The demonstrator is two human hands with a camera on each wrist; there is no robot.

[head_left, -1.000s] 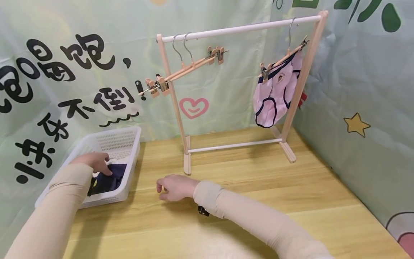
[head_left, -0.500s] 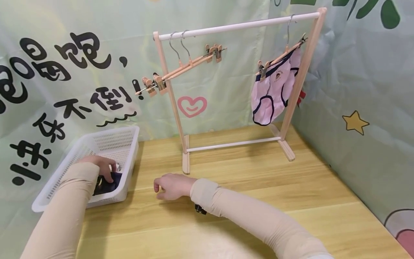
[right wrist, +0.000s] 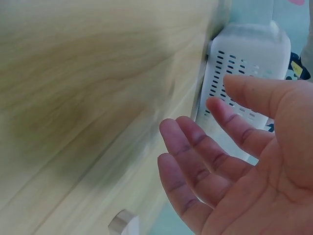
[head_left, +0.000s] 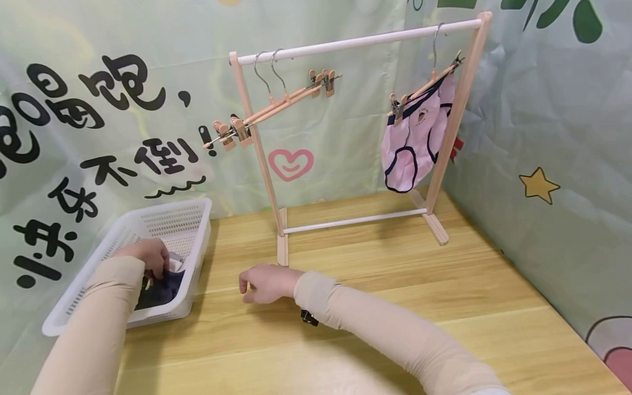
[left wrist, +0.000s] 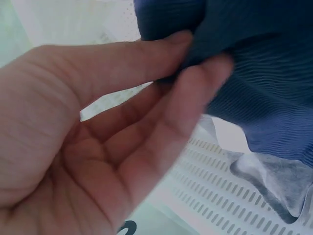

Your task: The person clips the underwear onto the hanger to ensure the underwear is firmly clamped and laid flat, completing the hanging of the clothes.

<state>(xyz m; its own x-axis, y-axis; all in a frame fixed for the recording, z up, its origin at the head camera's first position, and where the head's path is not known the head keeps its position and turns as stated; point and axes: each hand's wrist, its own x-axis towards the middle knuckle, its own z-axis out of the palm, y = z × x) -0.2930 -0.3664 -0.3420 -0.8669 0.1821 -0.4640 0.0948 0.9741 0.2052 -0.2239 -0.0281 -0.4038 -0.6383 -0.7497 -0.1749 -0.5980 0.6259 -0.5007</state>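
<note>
Okay, leftmost on my feed stands the white basket [head_left: 175, 215], stiff moulded plastic with slotted walls. Inside it, my left hand [head_left: 148, 256] pinches the navy cloth [left wrist: 274, 93] between thumb and fingertips at an edge; the left wrist view shows fine parallel ribs and limp folds. I judge it light, soft and not slippery, with nothing to break, though so small a pinch could catch just one layer. I'd hold that edge at two spots well apart to spread it. Just beside it lies a grey-and-white cloth [left wrist: 279, 181], thin-looking, with a darker border. Farther right, two hangers [head_left: 291, 100] hang close together, slim peach-coloured bars with metal hooks and clips [head_left: 241, 131]. Lower down, my right hand [head_left: 271, 283] is over the wood-grain table [head_left: 494, 318], fingers loosely curved and apart, gripping nothing. The rack [head_left: 360, 41] has pale wooden posts and a smooth white rail. Near its right post, pink briefs [head_left: 407, 145] with navy trim droop, soft and wrinkled, from a third hanger [head_left: 433, 80].
</note>
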